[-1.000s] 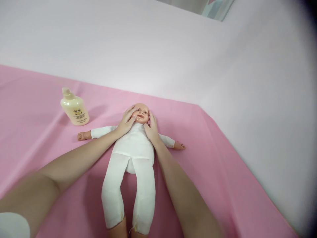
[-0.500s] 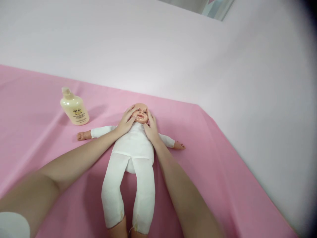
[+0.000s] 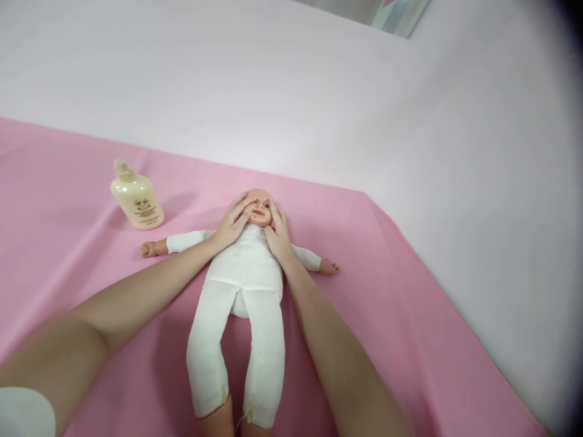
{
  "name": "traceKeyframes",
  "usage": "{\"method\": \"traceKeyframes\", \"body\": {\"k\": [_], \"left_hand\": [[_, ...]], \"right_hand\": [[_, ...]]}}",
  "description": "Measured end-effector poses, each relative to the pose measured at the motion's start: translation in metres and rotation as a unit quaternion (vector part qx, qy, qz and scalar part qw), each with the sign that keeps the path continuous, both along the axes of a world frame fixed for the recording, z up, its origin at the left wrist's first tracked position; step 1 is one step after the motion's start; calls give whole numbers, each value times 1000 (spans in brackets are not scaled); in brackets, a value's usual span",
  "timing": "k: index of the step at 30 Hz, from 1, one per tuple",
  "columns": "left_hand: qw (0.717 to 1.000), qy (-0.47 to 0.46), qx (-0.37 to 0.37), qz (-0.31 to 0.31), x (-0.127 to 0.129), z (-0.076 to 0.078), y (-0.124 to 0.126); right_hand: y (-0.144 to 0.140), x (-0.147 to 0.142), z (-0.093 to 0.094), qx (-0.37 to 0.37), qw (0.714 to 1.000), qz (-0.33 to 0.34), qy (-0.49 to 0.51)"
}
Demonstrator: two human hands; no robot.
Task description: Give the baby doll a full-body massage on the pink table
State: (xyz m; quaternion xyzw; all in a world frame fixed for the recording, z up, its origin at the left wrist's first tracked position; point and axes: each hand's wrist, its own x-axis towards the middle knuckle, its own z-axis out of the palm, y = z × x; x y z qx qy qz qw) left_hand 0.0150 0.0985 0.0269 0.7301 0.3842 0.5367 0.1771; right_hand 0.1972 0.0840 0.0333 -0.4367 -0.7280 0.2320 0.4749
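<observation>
A baby doll [image 3: 241,261] with a white cloth body lies on its back, arms spread out to both sides. My left hand [image 3: 233,223] rests along the left side of its face, fingers stretched up over the cheek and towards the eye. On the opposite cheek lies my right hand [image 3: 279,233], its fingers also extended and reaching up beside the eye. Both palms sit near the doll's shoulders, and neither hand is closed round anything. Between them the doll's nose, mouth and one eye show; the other eye is partly covered by my left fingers.
A pale yellow pump bottle [image 3: 139,203] stands left of the doll, beyond its outstretched arm. Under everything is a pink cloth [image 3: 364,291] with creases, its edge running down on the right. A white wall [image 3: 204,79] rises behind it.
</observation>
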Motion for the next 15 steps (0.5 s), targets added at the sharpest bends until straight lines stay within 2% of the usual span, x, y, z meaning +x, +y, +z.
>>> {"method": "traceKeyframes", "body": {"k": [15], "left_hand": [[1000, 0, -21, 3, 1, 4, -3]], "right_hand": [[3, -2, -4, 8, 1000, 11, 8]]}}
